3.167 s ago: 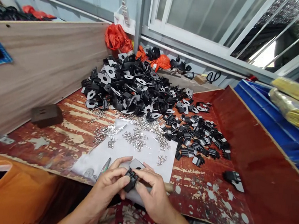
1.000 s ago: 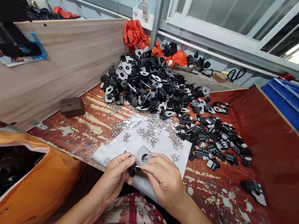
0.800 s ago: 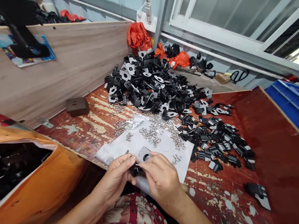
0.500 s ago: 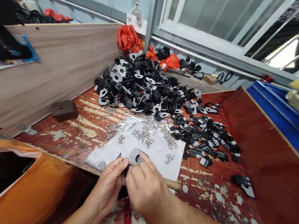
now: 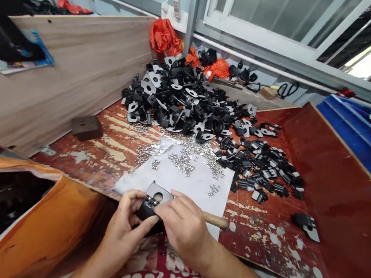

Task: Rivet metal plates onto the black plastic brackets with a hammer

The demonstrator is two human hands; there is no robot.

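Head cam: our left hand and right hand both have fingers clamped on one clip at 6 o'clock, pieces together, can't tell if pinned. Loads left, we reckon: parts at 12, pins below.

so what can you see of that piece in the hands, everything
The held piece has a flat grey plate with a round hole, joined to a smooth black part with narrow, shiny details at the joint. It looks rigid; material unclear. It's held near the white sheet, the left hand gripping its side, the right hand touching near the joint.
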